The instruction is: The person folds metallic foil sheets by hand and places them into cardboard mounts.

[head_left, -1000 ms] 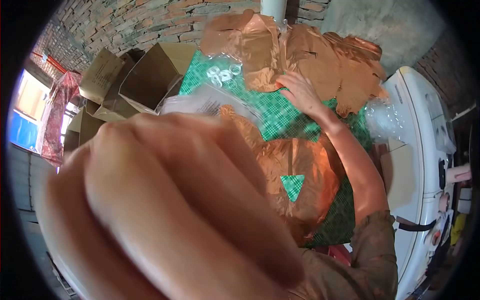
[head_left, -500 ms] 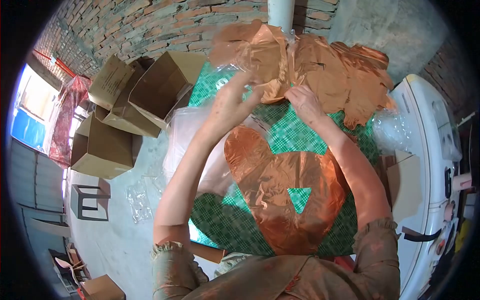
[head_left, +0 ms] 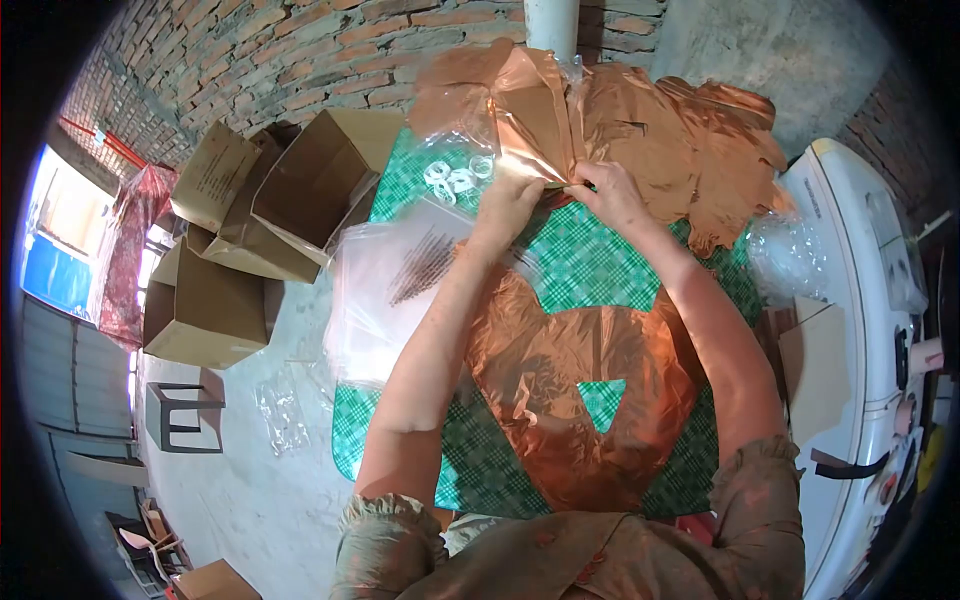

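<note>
At the far side of the table, my left hand (head_left: pixel 508 205) and my right hand (head_left: pixel 608 195) are close together, both with fingers pinched on the near edge of a copper-coloured foil balloon (head_left: pixel 532 110). It is flat and creased, catching bright light near my left fingers. To its right spreads a rumpled pile of similar copper foil (head_left: pixel 670 150). Nearer my body, between my forearms, lies another flat copper foil balloon (head_left: pixel 560 345) with a triangular hole through which the green cloth shows. My left forearm covers part of its left side.
A green checked cloth (head_left: pixel 585 255) covers the table. White rings (head_left: pixel 455 180) and a stack of clear plastic bags (head_left: pixel 375 300) lie left. Crumpled clear plastic (head_left: pixel 785 250) sits right, by a white appliance (head_left: pixel 850 300). Open cardboard boxes (head_left: pixel 210 305) stand left; a brick wall rises behind.
My left hand has moved right and closed on the foil's near edge beside my right hand. The foil there is pulled smoother, and the white rings and bags are more exposed.
</note>
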A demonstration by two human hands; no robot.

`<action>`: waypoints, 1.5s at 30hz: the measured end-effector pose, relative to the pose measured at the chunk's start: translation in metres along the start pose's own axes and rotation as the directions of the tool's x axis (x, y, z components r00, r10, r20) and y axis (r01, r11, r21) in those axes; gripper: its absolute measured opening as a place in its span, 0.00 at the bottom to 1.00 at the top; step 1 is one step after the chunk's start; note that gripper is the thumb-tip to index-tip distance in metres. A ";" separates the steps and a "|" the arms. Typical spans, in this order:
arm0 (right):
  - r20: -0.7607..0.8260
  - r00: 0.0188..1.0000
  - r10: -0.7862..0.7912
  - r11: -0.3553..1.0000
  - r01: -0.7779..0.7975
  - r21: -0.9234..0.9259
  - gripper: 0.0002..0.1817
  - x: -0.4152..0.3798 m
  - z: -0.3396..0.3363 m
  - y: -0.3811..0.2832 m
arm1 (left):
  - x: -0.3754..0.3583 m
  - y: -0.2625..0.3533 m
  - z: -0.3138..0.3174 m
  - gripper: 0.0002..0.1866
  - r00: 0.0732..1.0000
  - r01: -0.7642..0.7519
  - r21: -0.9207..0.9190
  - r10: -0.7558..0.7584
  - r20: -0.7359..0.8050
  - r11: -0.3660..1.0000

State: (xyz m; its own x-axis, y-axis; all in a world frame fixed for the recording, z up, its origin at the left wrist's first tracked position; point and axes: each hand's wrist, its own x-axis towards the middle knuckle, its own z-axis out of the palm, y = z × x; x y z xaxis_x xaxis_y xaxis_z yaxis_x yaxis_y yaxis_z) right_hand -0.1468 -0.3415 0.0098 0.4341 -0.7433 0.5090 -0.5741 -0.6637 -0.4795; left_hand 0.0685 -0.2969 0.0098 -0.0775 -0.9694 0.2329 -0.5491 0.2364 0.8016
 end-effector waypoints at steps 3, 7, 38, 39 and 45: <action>0.022 1.000 -0.005 1.000 0.005 -0.005 0.07 0.002 -0.005 -0.004 | 0.002 -0.007 0.003 0.14 0.999 0.003 -0.082 -0.006 -0.039 0.997; 0.011 0.999 0.031 0.998 -0.030 -0.054 0.07 0.007 0.003 0.000 | 0.005 -0.020 0.007 0.14 0.996 0.050 -0.147 -0.061 -0.071 0.988; -0.088 0.995 0.054 0.996 -0.047 0.073 0.07 -0.008 0.011 -0.005 | 0.009 -0.025 0.004 0.12 0.975 0.164 -0.317 -0.203 -0.094 0.934; -0.054 0.996 0.071 0.994 -0.066 0.091 0.07 -0.007 0.010 -0.004 | 0.009 -0.027 0.004 0.13 0.974 0.164 -0.309 -0.203 -0.098 0.937; 0.125 0.966 0.227 0.946 -0.249 0.206 0.12 0.004 0.004 0.002 | 0.011 -0.034 0.006 0.15 0.978 0.146 -0.356 -0.188 -0.086 0.923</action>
State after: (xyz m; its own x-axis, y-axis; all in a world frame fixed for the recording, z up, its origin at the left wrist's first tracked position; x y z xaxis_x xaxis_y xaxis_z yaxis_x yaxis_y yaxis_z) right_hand -0.1438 -0.3461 0.0080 0.3756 -0.8791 0.2935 -0.5080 -0.4602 -0.7281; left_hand 0.0809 -0.3158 -0.0179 0.0989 -0.9873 0.1244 -0.2218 0.1000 0.9699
